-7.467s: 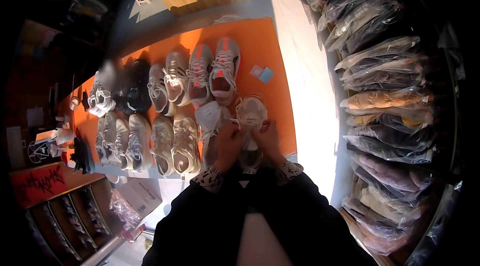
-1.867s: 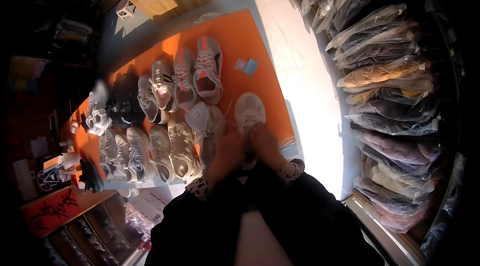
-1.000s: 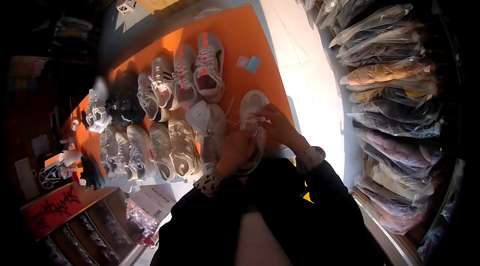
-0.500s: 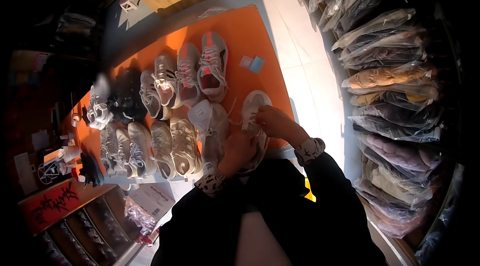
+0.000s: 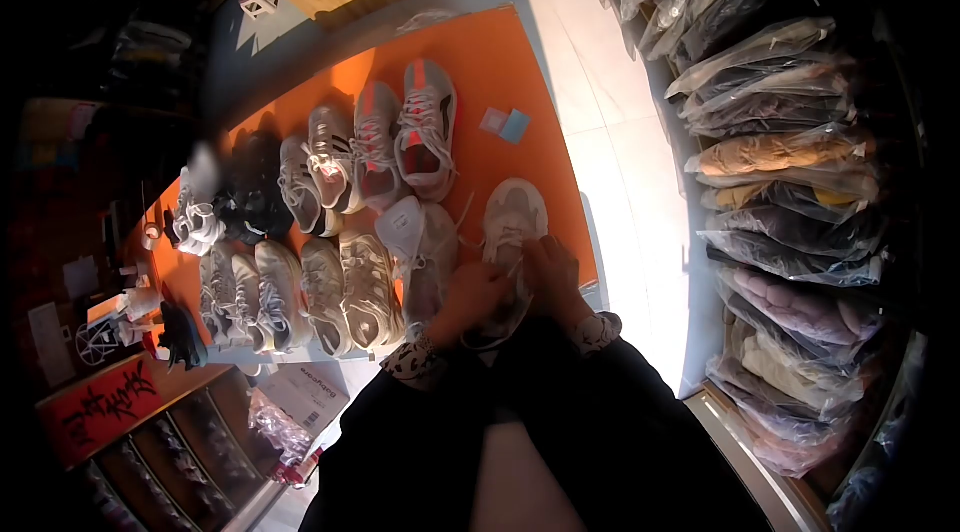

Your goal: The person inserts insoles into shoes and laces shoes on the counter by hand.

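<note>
A light grey sneaker (image 5: 516,207) lies at the near right of the orange table, toe pointing away from me, white laces across its front. My left hand (image 5: 475,294) is closed at the left side of its opening, fingers pinched on the shoelace. At the right edge of the opening my right hand (image 5: 552,270) is also closed, pinching at the lacing; the lace between its fingers is too small to make out clearly. Just left stands its look-alike sneaker (image 5: 436,257) with a white tag (image 5: 402,227) on it. A loose white lace end (image 5: 465,212) lies between the two shoes.
Several pairs of sneakers, such as a beige one (image 5: 370,292) and a grey-and-pink one (image 5: 427,122), stand in two rows on the orange table (image 5: 490,62). Small packets (image 5: 512,126) lie beyond. Plastic-wrapped clothes (image 5: 790,157) fill a rack at right; a carton (image 5: 305,397) sits below left.
My right hand has drawn back from the front of the sneaker's lacing toward me, to the right side of the opening, uncovering the toe and laces. My left hand has shifted little.
</note>
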The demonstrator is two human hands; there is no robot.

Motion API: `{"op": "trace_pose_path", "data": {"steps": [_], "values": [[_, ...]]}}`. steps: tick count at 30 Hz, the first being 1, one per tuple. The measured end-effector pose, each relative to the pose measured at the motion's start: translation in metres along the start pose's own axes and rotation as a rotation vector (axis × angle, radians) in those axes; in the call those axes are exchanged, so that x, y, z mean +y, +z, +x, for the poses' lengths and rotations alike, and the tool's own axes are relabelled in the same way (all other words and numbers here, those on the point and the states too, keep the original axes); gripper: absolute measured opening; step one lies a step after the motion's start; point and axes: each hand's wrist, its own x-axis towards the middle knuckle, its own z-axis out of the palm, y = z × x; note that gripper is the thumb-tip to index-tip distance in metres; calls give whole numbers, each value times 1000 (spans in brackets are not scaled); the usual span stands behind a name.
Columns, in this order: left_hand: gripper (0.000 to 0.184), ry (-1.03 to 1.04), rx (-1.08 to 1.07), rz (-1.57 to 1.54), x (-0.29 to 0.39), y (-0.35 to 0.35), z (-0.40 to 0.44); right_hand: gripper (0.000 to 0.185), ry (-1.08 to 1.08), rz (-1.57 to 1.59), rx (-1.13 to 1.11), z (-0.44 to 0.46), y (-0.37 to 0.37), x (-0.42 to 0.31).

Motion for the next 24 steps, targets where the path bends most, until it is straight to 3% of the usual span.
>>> {"op": "trace_pose_path", "data": {"steps": [6, 8, 12, 17, 18, 19, 21, 23, 24], "values": [[12, -55, -211, -422, -19, -5, -11, 20, 55, 151, 72, -11, 5, -6], [8, -28, -258, -530, -21, -8, -16, 20, 367, 442, 78, -16, 7, -14], [9, 77, -353, -763, -30, -15, -20, 22, 439, 487, 55, -17, 7, -18], [20, -202, -78, -911, -1, -82, -59, 19, 465, 488, 23, -10, 7, -18], [21, -14, -73, -1109, -5, -95, -66, 19, 462, 488, 18, -11, 5, -18], [26, 124, 72, -965, 26, -115, -77, 19, 427, 447, -15, -10, 2, -18], [37, 283, 75, -1061, 42, -149, -99, 19, 381, 404, -51, -5, -3, -23], [39, 455, 123, -1144, 58, -171, -118, 21, -70, 256, -66, 2, -7, -40], [40, 532, 189, -1167, 62, -179, -128, 21, -74, 254, -67, 10, -15, -55]]}}
